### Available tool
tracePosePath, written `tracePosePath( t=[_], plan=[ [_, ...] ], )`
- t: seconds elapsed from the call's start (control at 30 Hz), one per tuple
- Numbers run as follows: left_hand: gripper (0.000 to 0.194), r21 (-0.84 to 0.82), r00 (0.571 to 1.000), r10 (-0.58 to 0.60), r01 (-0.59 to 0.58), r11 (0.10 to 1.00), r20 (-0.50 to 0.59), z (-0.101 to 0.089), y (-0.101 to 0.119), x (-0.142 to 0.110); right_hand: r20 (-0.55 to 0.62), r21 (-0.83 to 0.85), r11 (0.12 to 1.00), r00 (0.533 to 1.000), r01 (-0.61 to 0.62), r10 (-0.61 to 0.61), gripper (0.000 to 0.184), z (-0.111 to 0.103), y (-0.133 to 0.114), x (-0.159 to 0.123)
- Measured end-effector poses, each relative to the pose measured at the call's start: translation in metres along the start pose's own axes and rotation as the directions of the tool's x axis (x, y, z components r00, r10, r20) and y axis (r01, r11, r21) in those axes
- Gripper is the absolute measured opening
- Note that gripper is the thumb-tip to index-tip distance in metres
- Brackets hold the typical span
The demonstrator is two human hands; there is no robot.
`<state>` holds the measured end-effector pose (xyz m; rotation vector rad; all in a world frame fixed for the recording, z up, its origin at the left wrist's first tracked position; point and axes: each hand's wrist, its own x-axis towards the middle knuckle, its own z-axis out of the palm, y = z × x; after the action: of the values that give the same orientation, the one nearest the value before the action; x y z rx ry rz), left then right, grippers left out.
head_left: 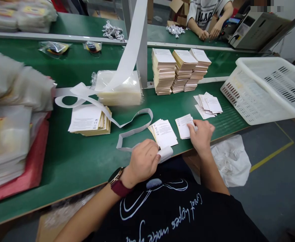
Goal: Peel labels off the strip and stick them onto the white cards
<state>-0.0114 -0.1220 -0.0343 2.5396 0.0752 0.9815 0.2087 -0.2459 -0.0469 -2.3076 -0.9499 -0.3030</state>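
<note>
Just below mid pic we've got a white roll (165, 154); right of mid, a small card pile (183, 127). The roll looks light & soft, prob. easy to squash, so best held gently by an end. Cards look light, a bit stiff, maybe slippery; best held by the edges. Our L hand (144, 158) is curled, gripping the roll's left end. Our R hand (201, 134) pinches the pile's right edge.
</note>
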Motion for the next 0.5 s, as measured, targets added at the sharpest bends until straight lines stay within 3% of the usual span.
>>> tracePosePath(
  t=[0.07,0.13,0.2,0.27,0.33,0.43,0.5],
  plan=[
    [0.024,-0.026,0.996,-0.073,0.072,0.997,-0.042,-0.003,-0.001,0.001,-0.045,0.003,0.999,0.998,0.036,-0.035,0.024,-0.010,0.002,-0.002],
    [0.027,-0.012,0.992,-0.115,0.115,0.993,-0.056,-0.004,-0.002,0.001,0.034,0.224,0.966,0.990,0.129,-0.140,0.029,-0.019,-0.009,-0.013],
    [0.031,0.020,0.988,-0.141,0.143,0.990,-0.069,-0.003,-0.003,0.001,0.171,0.505,0.840,0.932,0.196,-0.320,0.029,-0.023,-0.029,-0.029],
    [0.035,0.072,0.986,-0.148,0.154,0.986,-0.078,-0.002,-0.003,0.001,0.204,0.677,0.711,0.879,0.192,-0.431,0.024,-0.021,-0.049,-0.043],
    [0.034,0.134,0.983,-0.159,0.170,0.976,-0.088,0.000,-0.003,0.001,0.171,0.759,0.633,0.892,0.151,-0.419,0.017,-0.016,-0.061,-0.051],
    [0.009,0.166,0.982,-0.127,0.150,0.975,-0.142,0.001,-0.002,0.001,0.156,0.799,0.597,0.930,0.080,-0.334,0.011,-0.009,-0.064,-0.054],
    [0.023,0.150,0.990,-0.009,0.031,0.988,-0.142,0.001,-0.001,0.001,0.162,0.795,0.603,0.936,0.064,-0.313,0.009,-0.007,-0.061,-0.054]
  ],
)
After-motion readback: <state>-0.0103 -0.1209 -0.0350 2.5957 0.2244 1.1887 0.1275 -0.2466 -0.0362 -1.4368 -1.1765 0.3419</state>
